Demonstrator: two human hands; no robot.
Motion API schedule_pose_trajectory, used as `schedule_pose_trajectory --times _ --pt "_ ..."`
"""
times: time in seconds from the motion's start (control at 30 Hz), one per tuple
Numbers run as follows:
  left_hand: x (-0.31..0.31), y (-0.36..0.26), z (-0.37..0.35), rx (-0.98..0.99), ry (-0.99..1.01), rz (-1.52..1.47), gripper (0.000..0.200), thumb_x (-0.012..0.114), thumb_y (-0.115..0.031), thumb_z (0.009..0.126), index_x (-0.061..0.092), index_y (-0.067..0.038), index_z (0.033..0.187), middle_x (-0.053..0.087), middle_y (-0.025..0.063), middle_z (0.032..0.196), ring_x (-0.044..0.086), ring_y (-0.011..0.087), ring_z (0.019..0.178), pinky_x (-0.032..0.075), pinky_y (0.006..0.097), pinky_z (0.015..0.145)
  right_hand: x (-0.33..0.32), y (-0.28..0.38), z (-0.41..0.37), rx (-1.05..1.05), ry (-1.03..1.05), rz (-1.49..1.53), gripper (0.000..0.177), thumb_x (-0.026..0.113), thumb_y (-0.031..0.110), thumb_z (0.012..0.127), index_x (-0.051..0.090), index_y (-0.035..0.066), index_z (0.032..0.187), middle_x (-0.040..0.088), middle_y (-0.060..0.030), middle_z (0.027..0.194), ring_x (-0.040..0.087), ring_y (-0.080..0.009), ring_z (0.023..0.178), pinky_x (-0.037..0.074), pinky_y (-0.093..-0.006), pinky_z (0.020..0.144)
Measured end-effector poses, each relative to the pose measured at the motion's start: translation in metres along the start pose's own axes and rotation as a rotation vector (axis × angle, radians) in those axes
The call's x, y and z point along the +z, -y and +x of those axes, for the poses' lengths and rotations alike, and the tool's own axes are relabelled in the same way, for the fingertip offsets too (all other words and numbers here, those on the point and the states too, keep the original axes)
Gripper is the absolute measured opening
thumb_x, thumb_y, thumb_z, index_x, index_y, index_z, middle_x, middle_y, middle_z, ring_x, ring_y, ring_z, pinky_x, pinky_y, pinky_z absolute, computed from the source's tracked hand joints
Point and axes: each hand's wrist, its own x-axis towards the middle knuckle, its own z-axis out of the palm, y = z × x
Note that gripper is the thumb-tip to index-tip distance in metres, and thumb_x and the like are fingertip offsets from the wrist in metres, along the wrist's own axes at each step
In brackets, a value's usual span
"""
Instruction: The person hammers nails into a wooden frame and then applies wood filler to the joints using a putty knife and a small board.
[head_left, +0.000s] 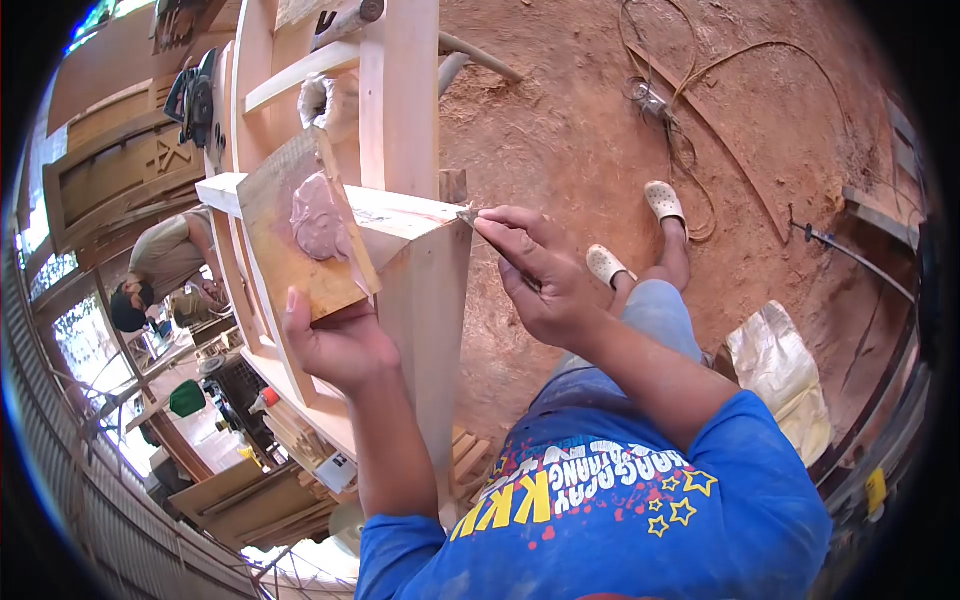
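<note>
My left hand [345, 345] grips a flat wooden board [268, 220] from below, with the thumb along its near edge. A smear of pink putty [322, 225] lies on the board's face. My right hand [540, 268] pinches a small, thin tool [467, 214], which looks like a putty knife; most of it is hidden by the fingers. Its tip touches the corner of a pale wooden frame [425, 290], where a top rail [395, 208] meets the end. The board is tilted just left of that corner, covering part of the frame.
A dark power tool [193, 100] rests at the far left of the frame, and a whitish wrapped bundle [315, 98] sits between the rails. Cords and a socket box [650, 98] lie on the dirt floor. A pale sack [780, 365] is at right. Another person [172, 250] bends at left.
</note>
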Motion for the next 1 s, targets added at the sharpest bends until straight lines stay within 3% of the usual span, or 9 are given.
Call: schedule_pose_trajectory --times 0.17,0.47,0.57,0.67,0.77,0.87,0.97,1.0 --pt "0.001 -0.002 0.001 -0.012 0.054 0.000 0.065 0.058 -0.023 0.095 0.042 0.002 0.153 0.058 0.0171 0.145 0.065 0.0279 0.126 0.060 0.0421 0.099 0.033 -0.006 -0.011 -0.051 -0.168 -0.095 0.064 0.063 -0.014 0.078 0.066 0.009 0.137 0.058 -0.0138 0.136 0.056 -0.0349 0.121 0.046 -0.0440 0.105" --pt "-0.001 -0.001 0.002 -0.029 0.073 -0.011 0.064 0.056 -0.024 0.096 0.042 0.003 0.153 0.058 0.0172 0.145 0.064 0.0282 0.127 0.058 0.0442 0.102 0.036 -0.002 -0.012 -0.141 -0.164 -0.250 0.060 0.064 -0.015 0.078 0.069 0.008 0.133 0.060 -0.0143 0.133 0.058 -0.0335 0.119 0.046 -0.0425 0.100" --pt "-0.004 0.000 0.003 -0.034 0.058 -0.002 0.066 0.056 -0.026 0.095 0.042 0.003 0.153 0.058 0.0168 0.145 0.062 0.0290 0.129 0.054 0.0467 0.106 0.019 -0.004 -0.008 -0.154 -0.055 -0.196 0.061 0.066 -0.013 0.079 0.068 0.012 0.134 0.059 -0.0132 0.135 0.058 -0.0350 0.116 0.048 -0.0469 0.101" --pt "-0.003 0.001 0.000 -0.018 0.015 0.040 0.068 0.057 -0.027 0.095 0.041 0.002 0.154 0.057 0.0166 0.145 0.060 0.0303 0.131 0.051 0.0484 0.109 -0.022 -0.001 -0.013 -0.202 0.271 -0.129 0.057 0.063 -0.013 0.082 0.068 0.010 0.133 0.060 -0.0134 0.136 0.060 -0.0335 0.116 0.050 -0.0446 0.101" --pt "-0.007 0.002 0.002 0.014 -0.030 0.060 0.070 0.058 -0.028 0.094 0.040 0.002 0.154 0.056 0.0168 0.146 0.057 0.0316 0.133 0.048 0.0489 0.111 -0.051 0.002 0.000 0.238 0.157 0.135 0.056 0.060 -0.013 0.083 0.068 0.009 0.134 0.062 -0.0134 0.135 0.062 -0.0315 0.120 0.050 -0.0411 0.102" --pt "-0.008 0.003 0.001 0.047 -0.055 0.080 0.071 0.059 -0.029 0.094 0.040 0.002 0.154 0.055 0.0173 0.146 0.057 0.0322 0.133 0.048 0.0490 0.112 -0.081 -0.021 0.048 0.319 0.319 0.312 0.057 0.058 -0.012 0.083 0.067 0.009 0.134 0.063 -0.0133 0.133 0.061 -0.0303 0.123 0.051 -0.0383 0.104" --pt "-0.004 0.003 0.000 0.077 -0.120 0.122 0.071 0.059 -0.030 0.093 0.039 0.002 0.154 0.054 0.0174 0.147 0.057 0.0321 0.133 0.048 0.0491 0.112 -0.087 -0.026 0.080 0.236 0.532 0.234 0.062 0.055 -0.018 0.079 0.068 0.007 0.134 0.061 -0.0094 0.137 0.060 -0.0197 0.121 0.050 -0.0302 0.097" --pt "-0.004 0.003 -0.001 0.084 -0.154 0.141 0.071 0.059 -0.030 0.093 0.039 0.002 0.154 0.053 0.0174 0.147 0.057 0.0319 0.133 0.047 0.0492 0.112 -0.084 -0.026 0.081 0.196 0.529 0.186 0.062 0.056 -0.017 0.078 0.068 0.007 0.134 0.061 -0.0100 0.136 0.060 -0.0220 0.122 0.049 -0.0321 0.098"
